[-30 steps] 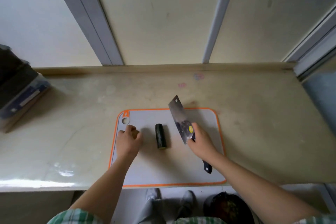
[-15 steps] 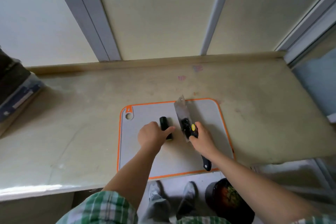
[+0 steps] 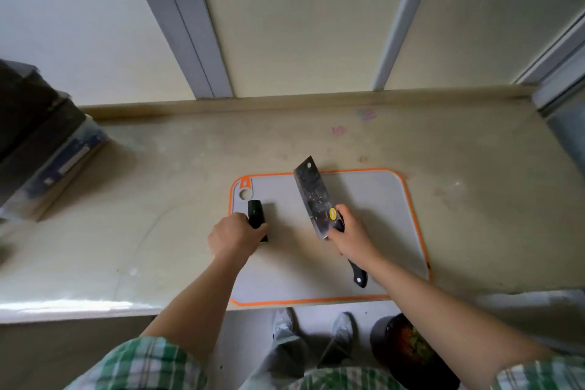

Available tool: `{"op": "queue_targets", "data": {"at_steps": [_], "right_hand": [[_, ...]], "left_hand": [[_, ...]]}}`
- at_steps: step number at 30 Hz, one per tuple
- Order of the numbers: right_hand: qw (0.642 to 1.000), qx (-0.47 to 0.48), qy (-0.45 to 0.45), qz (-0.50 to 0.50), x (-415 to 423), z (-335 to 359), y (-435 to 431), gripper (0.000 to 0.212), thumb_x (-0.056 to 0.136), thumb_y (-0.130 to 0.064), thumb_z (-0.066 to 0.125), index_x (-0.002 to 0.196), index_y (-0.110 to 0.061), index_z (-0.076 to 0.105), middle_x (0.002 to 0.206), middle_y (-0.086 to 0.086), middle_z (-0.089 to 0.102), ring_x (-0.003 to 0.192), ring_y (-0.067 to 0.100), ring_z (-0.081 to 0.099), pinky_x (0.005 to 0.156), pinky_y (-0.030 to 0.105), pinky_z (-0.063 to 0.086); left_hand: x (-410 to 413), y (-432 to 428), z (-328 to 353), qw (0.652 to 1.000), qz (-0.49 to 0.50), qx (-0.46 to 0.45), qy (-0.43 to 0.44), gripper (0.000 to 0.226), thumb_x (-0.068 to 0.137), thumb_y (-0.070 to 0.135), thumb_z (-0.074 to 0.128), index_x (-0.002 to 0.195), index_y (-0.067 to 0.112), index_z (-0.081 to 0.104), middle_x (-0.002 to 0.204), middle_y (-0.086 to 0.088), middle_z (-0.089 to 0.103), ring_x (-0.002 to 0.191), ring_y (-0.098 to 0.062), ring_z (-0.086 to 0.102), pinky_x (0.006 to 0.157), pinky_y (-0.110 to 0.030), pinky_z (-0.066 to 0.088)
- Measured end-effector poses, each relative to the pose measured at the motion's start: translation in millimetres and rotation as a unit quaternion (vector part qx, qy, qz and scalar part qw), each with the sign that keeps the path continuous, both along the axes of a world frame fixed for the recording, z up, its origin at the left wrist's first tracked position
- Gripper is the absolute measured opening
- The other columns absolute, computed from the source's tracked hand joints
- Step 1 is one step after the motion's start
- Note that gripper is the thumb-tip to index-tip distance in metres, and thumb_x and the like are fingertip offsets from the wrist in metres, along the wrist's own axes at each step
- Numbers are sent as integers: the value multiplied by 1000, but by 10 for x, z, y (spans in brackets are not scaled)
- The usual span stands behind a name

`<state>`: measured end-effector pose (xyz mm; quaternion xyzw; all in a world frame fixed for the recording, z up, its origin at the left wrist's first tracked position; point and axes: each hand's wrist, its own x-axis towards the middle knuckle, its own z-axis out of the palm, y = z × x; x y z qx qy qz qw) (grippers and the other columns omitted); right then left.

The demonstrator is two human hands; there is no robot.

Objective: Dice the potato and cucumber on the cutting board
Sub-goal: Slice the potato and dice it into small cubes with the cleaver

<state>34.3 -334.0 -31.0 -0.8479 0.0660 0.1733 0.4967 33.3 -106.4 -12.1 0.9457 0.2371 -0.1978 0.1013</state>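
**Cucumber gripped at the left of the cutting board, cleaver held over its middle**

A grey cutting board [image 3: 373,206] with an orange rim is laid on a pale counter [image 3: 158,184], its near edge at the counter's front edge. A short, dark piece of cucumber [image 3: 254,213] is seen on the board's far-left part, just beside the round hanging hole [image 3: 244,194] in that corner. Its near end is covered by the left hand [image 3: 234,237], whose fingers are curled round it; its far end is left showing.

A cleaver [image 3: 313,196] is grasped by the right hand [image 3: 351,237] over the middle of the board, well apart from the cucumber. The hand is closed where the blade meets the black handle [image 3: 357,275], whose end juts out toward the board's near edge. The blade is pointed toward the board's far edge and tilted so that its broad, stained flat is shown; a yellow sticker [image 3: 332,213] is seen near the fingers. Whether the blade touches the board cannot be told.

A dark box [image 3: 38,142] is set on the counter far to the board's left. Below the board's near edge, a pair of shoes [image 3: 285,323] and a dark round container [image 3: 408,345] are seen on the floor. Green plaid sleeves [image 3: 142,364] are worn.
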Motion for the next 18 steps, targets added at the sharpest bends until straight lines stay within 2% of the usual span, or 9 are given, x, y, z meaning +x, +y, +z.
{"op": "queue_targets", "data": {"at_steps": [3, 5, 7, 10, 12, 15, 18], "right_hand": [[1000, -16, 9, 25, -7, -28, 52, 18, 81, 2, 52, 92, -11, 46, 68, -3, 48, 55, 12, 40, 51, 23, 35], [999, -28, 13, 39, -1, -36, 45, 22, 82, 3, 49, 92, -16, 44, 68, -3, 47, 58, 16, 44, 52, 23, 34], [998, -37, 12, 46, 16, -25, 19, 25, 81, 3, 49, 94, -18, 46, 73, 1, 52, 66, 25, 52, 54, 26, 38], [999, -34, -10, 27, 62, 2, -79, 25, 77, -4, 51, 99, -16, 53, 82, 4, 61, 73, 32, 58, 65, 42, 51], [998, -46, -29, 9, 93, 65, -172, 22, 78, -5, 52, 98, -15, 54, 74, 2, 59, 69, 31, 57, 63, 39, 47], [997, -59, -51, -22, 113, 157, -364, 17, 82, -1, 54, 90, -16, 51, 63, -5, 51, 57, 20, 48, 56, 30, 36], [994, -77, -72, -36, 75, 145, -621, 11, 86, -3, 55, 87, -14, 52, 60, -7, 48, 53, 11, 42, 55, 29, 32]], "left_hand": [[-94, 36, -76, 999, 15, -39, 2, 31, 81, 52, 56, 80, 21, 58, 74, 0, 59, 74, -24, 58, 55, -26, 36], [-140, 12, -75, 997, 39, -53, -33, 39, 81, 55, 53, 81, 17, 56, 77, -4, 63, 74, -27, 60, 55, -28, 37], [-178, -23, 5, 988, 85, -61, -113, 44, 85, 56, 47, 84, 13, 54, 79, -7, 61, 75, -31, 58, 59, -31, 38], [-187, -140, 165, 953, 115, -124, -253, 27, 90, 38, 45, 88, 12, 52, 83, -9, 54, 77, -30, 51, 67, -33, 35], [-148, -297, 214, 934, 81, -189, -293, 16, 91, 26, 45, 94, 12, 52, 89, -9, 55, 81, -29, 51, 71, -32, 34], [-48, -659, 151, 935, -14, -257, -242, 23, 90, 23, 50, 110, 11, 50, 106, -7, 55, 93, -23, 52, 79, -32, 38], [32, -1036, -6, 946, -124, -259, -148, 45, 89, 25, 58, 129, 9, 44, 125, -10, 51, 112, -25, 49, 96, -33, 39]]}}
